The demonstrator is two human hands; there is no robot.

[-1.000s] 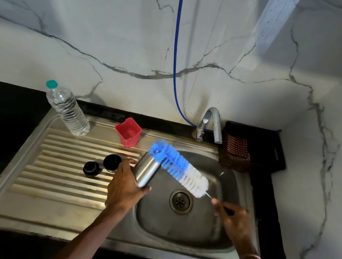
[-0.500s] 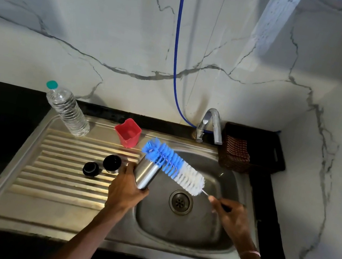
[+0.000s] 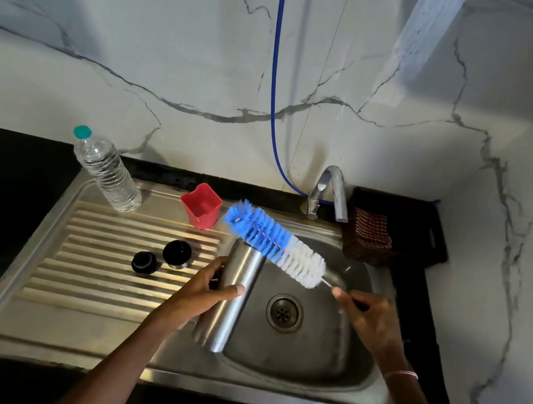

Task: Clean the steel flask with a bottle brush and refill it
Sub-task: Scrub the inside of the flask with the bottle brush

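My left hand point(image 3: 202, 294) grips the steel flask point(image 3: 231, 297) around its middle, holding it over the sink's left edge with its open mouth tilted up and away. My right hand point(image 3: 368, 321) holds the thin handle of the bottle brush point(image 3: 274, 242). The blue and white bristle head lies just above and across the flask's mouth, blue tip pointing left. Two black flask caps point(image 3: 177, 253) point(image 3: 144, 262) sit on the ribbed drainboard point(image 3: 97, 264). A clear plastic water bottle point(image 3: 104, 171) with a teal cap stands at the drainboard's back left.
A red square cup point(image 3: 202, 204) stands at the back of the drainboard. The tap point(image 3: 329, 191) rises behind the sink basin point(image 3: 321, 347), whose drain point(image 3: 284, 313) is open. A dark basket point(image 3: 371, 236) with a cloth sits right of the tap. A blue hose point(image 3: 275, 71) hangs down the wall.
The flask has been raised and tipped more upright, showing more of its body. The brush head has shifted left across the flask's mouth.
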